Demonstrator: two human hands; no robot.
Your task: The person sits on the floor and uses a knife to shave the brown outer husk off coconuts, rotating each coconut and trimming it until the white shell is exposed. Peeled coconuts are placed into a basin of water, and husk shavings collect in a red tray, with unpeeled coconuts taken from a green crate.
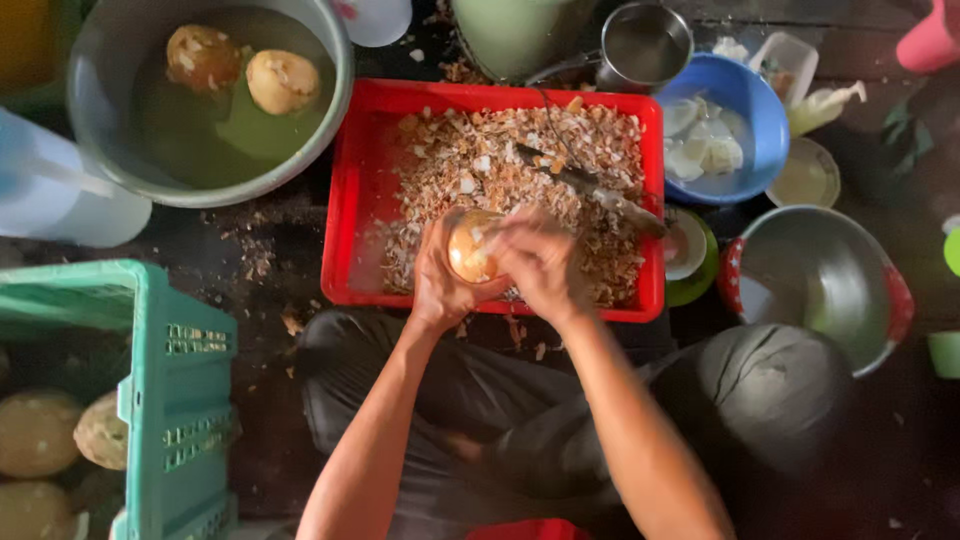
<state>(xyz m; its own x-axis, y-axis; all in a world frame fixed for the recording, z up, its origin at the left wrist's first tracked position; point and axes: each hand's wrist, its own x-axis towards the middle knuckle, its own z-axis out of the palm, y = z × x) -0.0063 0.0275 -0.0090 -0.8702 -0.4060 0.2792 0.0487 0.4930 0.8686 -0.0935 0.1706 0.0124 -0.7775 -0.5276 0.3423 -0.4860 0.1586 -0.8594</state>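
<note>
1. Red plastic tray [345, 190] lay on the dark floor in front of the seated person, filled with pale brown husk shavings [480, 160]; a knife [590, 188] rested across them.
2. Left hand [440, 285] cupped a small round peeled coconut [470, 248] from below, fingers wrapped closed around its lower half, at the tray's near edge.
3. Right hand [540, 265] was closed over the coconut's right side, touching it; the motion blur hid whether the fingers pinched a scrap of husk or only pressed.
4. Step judged in hand: cleaning or picking the last husk off by hand, as the knife lay unheld.
5. Grey basin [330, 120] at upper left held greenish water with two peeled coconuts [245, 70] floating in it.
6. Green crate [180, 390] at lower left held unpeeled ones [40, 430].
7. Blue bowl [765, 150] to the tray's right held white pieces.
8. Next move, judged: a steady left grip while the right strips remaining fibres over the tray.
</note>
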